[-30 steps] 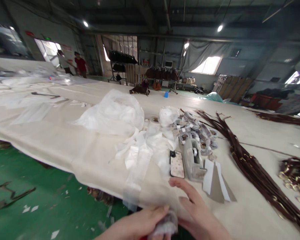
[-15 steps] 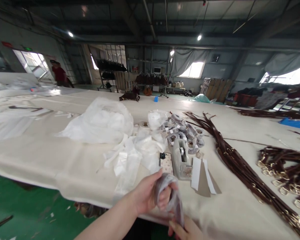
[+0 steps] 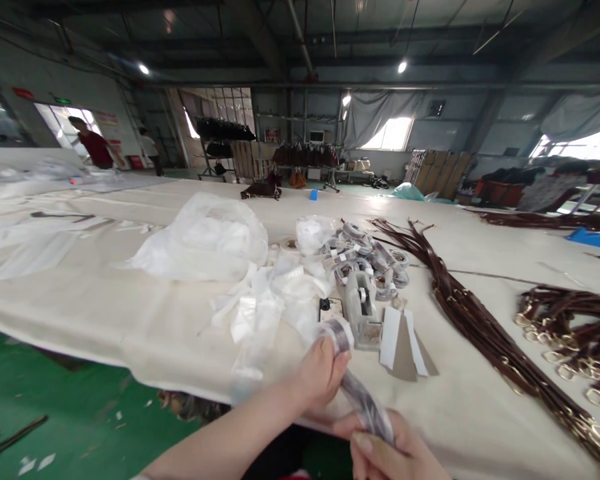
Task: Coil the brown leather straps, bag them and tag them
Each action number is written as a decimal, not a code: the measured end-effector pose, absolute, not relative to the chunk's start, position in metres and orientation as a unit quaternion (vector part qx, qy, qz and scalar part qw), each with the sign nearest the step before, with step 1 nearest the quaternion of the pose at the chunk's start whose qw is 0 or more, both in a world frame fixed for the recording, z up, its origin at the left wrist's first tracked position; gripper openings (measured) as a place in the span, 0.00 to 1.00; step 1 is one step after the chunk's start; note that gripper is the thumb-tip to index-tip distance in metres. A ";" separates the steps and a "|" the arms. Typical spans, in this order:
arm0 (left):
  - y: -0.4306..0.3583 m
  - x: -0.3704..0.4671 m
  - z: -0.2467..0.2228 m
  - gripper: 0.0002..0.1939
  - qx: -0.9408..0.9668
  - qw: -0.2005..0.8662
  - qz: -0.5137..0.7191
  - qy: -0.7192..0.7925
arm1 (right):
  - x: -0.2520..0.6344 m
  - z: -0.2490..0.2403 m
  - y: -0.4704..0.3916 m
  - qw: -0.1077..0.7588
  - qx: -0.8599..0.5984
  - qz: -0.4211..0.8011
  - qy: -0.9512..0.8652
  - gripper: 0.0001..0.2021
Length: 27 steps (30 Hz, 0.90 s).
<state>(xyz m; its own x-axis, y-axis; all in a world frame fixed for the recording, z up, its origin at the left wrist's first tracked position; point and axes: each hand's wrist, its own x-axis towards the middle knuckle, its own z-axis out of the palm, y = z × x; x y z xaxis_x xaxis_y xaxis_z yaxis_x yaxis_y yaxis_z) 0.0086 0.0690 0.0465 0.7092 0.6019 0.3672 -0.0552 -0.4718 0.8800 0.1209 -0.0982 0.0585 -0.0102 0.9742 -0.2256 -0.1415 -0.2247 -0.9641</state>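
Note:
A strap in a clear plastic sleeve [image 3: 361, 395] runs between my two hands above the table's front edge. Its upper end bends into a loop at my left hand [image 3: 324, 373], whose fingers are closed around it. Lower down and to the right, my right hand [image 3: 387, 443] pinches the strap's other stretch between thumb and fingers. Just beyond my left hand lies a phone [image 3: 331, 308], partly covered by the loop. Beside it stands a tape dispenser [image 3: 363, 310]. Several coiled, sleeved straps [image 3: 375, 257] are heaped behind the dispenser.
White and grey card strips [image 3: 405, 343] lie right of the dispenser. Long brown straps [image 3: 460, 307] stretch across the right side, near shorter straps with gold rings [image 3: 575, 333]. Clear plastic sleeves [image 3: 260, 310] and a big plastic bag [image 3: 205, 237] lie left. People [image 3: 94, 145] stand far back.
My left hand has turned over, its back now towards me, and the loop sits higher over the phone. My right hand has come further into view with the strap.

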 end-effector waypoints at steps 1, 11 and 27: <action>0.062 0.005 0.040 0.25 0.812 0.468 0.311 0.156 | 0.124 0.067 -0.101 0.501 -0.505 0.579 -0.398 0.23; 0.043 -0.019 0.053 0.28 0.792 0.595 -0.103 0.085 | 0.170 0.059 -0.119 0.237 -0.737 0.297 -0.559 0.17; 0.032 -0.007 -0.002 0.31 0.203 0.977 -0.030 0.052 | 0.080 -0.042 -0.115 0.520 -0.711 0.267 -0.391 0.26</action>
<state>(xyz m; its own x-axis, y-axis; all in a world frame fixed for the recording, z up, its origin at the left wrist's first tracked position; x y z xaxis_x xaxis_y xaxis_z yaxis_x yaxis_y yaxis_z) -0.0068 0.0319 -0.0017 0.9928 -0.0375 -0.1139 0.0797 0.9161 0.3929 0.0799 -0.1153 -0.0417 0.5513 0.8338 0.0283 0.2789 -0.1522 -0.9482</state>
